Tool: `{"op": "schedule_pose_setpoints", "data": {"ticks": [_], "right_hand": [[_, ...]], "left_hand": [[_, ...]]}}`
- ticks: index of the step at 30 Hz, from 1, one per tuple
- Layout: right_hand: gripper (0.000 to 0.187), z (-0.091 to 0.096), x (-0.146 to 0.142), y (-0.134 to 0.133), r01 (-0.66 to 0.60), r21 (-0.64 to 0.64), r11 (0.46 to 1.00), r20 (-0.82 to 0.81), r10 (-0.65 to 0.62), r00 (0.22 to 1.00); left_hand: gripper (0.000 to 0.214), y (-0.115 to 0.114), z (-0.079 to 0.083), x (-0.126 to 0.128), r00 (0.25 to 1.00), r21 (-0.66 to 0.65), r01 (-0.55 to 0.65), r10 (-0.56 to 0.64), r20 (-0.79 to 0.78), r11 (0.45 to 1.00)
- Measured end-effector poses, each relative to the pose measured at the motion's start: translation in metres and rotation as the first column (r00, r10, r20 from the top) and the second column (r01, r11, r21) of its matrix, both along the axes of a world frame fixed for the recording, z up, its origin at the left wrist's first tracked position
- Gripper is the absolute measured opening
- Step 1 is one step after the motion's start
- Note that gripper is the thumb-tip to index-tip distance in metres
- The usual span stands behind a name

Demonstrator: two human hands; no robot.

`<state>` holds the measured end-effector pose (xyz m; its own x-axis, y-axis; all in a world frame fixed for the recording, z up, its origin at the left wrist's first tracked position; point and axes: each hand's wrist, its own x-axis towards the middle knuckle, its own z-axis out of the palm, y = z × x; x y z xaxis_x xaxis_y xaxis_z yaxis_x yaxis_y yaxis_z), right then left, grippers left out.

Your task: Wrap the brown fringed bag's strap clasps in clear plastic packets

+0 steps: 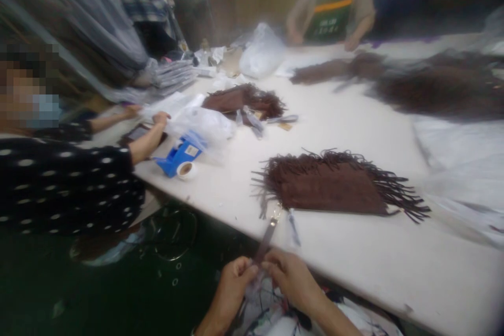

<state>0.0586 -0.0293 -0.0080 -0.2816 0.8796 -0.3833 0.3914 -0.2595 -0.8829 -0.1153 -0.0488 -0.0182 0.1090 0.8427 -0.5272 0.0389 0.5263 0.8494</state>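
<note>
A brown strap [266, 240] with a metal clasp runs from the table edge down to my hands. My left hand [235, 284] pinches its lower end, where some thin see-through plastic [254, 284] shows between the fingers. Close beside it, my right hand [292, 279] is closed on the same end of the strap. Just beyond lies a dark brown fringed bag [333, 189], flat on the white table [354, 252], its fringe spread along the back and both sides. A small plastic-wrapped piece [294, 228] hangs at the bag's front left corner.
A blue tape dispenser [179, 155] and a tape roll [186, 170] sit near the left edge. A co-worker in a dotted top [66, 184] handles plastic bags [205, 123] there. Another fringed bag [232, 102] lies behind. Brown fringed pieces [441, 86] lie far right, near another person [328, 18].
</note>
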Motion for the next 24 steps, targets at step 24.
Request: {"op": "schedule_pose_setpoints", "data": {"ticks": [24], "right_hand": [[0.032,-0.002,0.033,0.034,-0.06,0.172,0.983,0.237,0.017,0.971]], "left_hand": [[0.034,0.029,-0.004,0.025,0.999,-0.076,0.037,-0.039,-0.017,0.996]]}}
